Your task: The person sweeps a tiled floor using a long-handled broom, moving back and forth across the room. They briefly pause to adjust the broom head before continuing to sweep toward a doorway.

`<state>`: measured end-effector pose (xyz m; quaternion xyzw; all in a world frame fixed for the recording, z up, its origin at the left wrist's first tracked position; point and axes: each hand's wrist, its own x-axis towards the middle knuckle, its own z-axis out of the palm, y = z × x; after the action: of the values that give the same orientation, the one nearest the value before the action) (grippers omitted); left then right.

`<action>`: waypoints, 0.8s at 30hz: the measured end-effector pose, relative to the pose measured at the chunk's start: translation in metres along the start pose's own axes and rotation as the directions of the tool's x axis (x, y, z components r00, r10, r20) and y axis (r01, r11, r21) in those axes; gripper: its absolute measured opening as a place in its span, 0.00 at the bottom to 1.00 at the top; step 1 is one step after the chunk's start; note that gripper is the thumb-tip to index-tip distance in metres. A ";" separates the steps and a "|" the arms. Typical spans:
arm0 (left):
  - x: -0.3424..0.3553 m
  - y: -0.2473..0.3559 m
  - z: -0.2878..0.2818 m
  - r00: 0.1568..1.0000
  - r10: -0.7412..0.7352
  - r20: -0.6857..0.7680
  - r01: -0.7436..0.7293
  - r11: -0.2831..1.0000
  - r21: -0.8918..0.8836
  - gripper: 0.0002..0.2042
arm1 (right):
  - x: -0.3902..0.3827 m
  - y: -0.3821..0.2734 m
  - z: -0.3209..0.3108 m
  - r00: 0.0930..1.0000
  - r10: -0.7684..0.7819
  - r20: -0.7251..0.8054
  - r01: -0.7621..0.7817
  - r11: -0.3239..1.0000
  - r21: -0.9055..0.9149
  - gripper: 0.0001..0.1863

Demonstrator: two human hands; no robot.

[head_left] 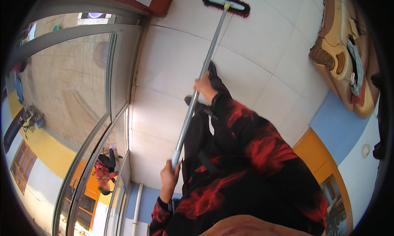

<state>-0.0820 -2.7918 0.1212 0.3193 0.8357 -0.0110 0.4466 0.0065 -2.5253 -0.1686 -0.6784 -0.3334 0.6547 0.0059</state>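
A long grey metal pole (189, 117) runs up from my body to a flat mop head (236, 11) with a dark red fringe, lying on the white tiled floor (262, 51). My right hand (205, 87) is wrapped round the middle of the pole, above my dark shoes. Lower down, my left hand (170, 177) grips the pole near its upper end, close to my body.
Glass doors (111, 76) at left show a paved yard and another person (106, 172). A tan sofa (328, 68) with cloths stands at right. A red ledge (162, 2) is at the top, an orange door (312, 154) at lower right.
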 end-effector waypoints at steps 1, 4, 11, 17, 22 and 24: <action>0.034 0.022 -0.005 0.999 0.044 -0.025 -0.044 0.999 -0.011 0.14 | 0.017 -0.029 -0.010 0.998 -0.061 -0.027 0.061 0.998 -0.025 0.44; 0.136 0.088 -0.029 0.990 0.125 -0.067 -0.130 0.989 -0.072 0.14 | 0.052 -0.112 -0.030 0.986 -0.165 -0.024 0.164 0.986 -0.011 0.36; 0.226 0.147 -0.062 0.981 0.153 -0.120 -0.179 0.951 -0.253 0.16 | 0.098 -0.203 -0.028 0.968 -0.246 0.044 0.248 0.927 -0.280 0.48; 0.133 0.047 -0.035 0.996 0.071 -0.044 -0.081 0.960 -0.268 0.14 | 0.092 -0.127 0.020 0.965 -0.188 0.184 0.261 0.603 -0.754 0.43; 0.000 -0.094 -0.015 0.990 -0.114 0.086 0.133 0.955 -0.265 0.13 | 0.041 -0.005 0.097 0.827 -0.338 0.449 0.533 0.219 -0.817 0.13; -0.060 -0.153 -0.012 0.981 -0.166 0.102 0.187 0.950 -0.251 0.12 | 0.000 0.047 0.140 0.980 -0.083 0.182 0.181 0.754 -0.632 0.53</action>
<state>-0.1502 -2.9417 0.1326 0.1815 0.8367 0.0461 0.5146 -0.0975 -2.6225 -0.2095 -0.5651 -0.5847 0.5447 -0.2051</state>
